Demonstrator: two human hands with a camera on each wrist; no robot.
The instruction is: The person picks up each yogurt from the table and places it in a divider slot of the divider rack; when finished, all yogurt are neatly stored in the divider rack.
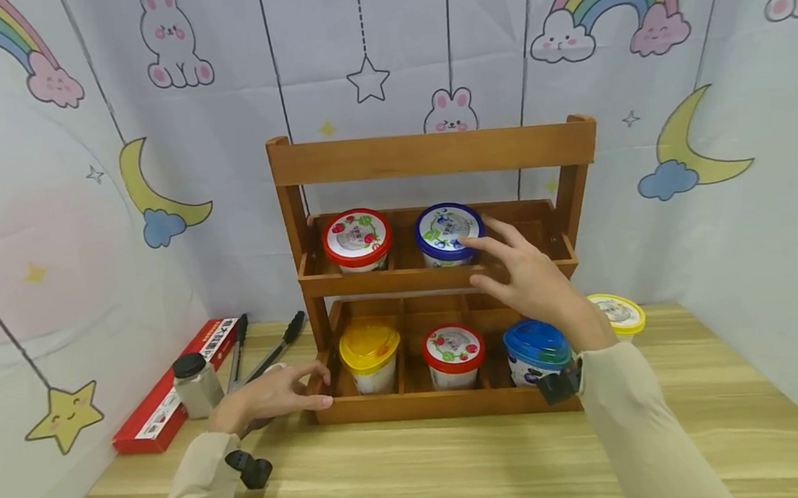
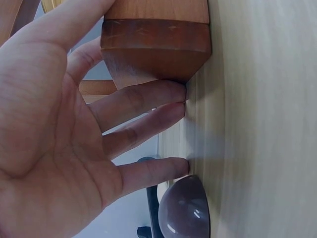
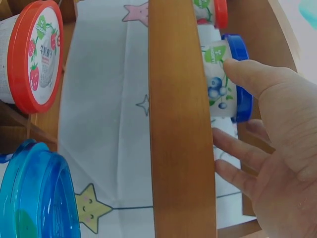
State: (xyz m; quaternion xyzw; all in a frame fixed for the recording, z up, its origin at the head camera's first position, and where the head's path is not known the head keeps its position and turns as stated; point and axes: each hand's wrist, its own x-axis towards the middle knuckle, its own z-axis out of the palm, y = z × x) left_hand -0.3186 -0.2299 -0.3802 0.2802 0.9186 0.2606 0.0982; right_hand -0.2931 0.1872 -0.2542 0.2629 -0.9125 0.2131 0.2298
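Observation:
In the head view my right hand (image 1: 523,270) is at the upper tier of a two-tier wooden rack (image 1: 434,155), fingers spread. Its thumb overlaps the front of a blue-lidded tub (image 1: 444,230) with blueberry pictures, and a finger reaches the lid's right edge. The tub sits in the tier; the right wrist view shows two lower fingers beside the rack's front board (image 3: 181,124). My left hand (image 1: 277,395) rests at the lower tier's left front corner (image 2: 156,37). Its thumb lies across the front, its other fingers extended along the side and down to the tabletop.
A red-lidded tub (image 1: 357,238) shares the upper tier. Below stand yellow-lidded (image 1: 370,353), red-lidded (image 1: 453,350) and blue-lidded (image 1: 535,351) tubs. Another yellow-lidded tub (image 1: 618,314) is behind my right forearm. Left lie a red box (image 1: 142,437), a black-capped jar (image 1: 197,386) and tongs (image 1: 274,356).

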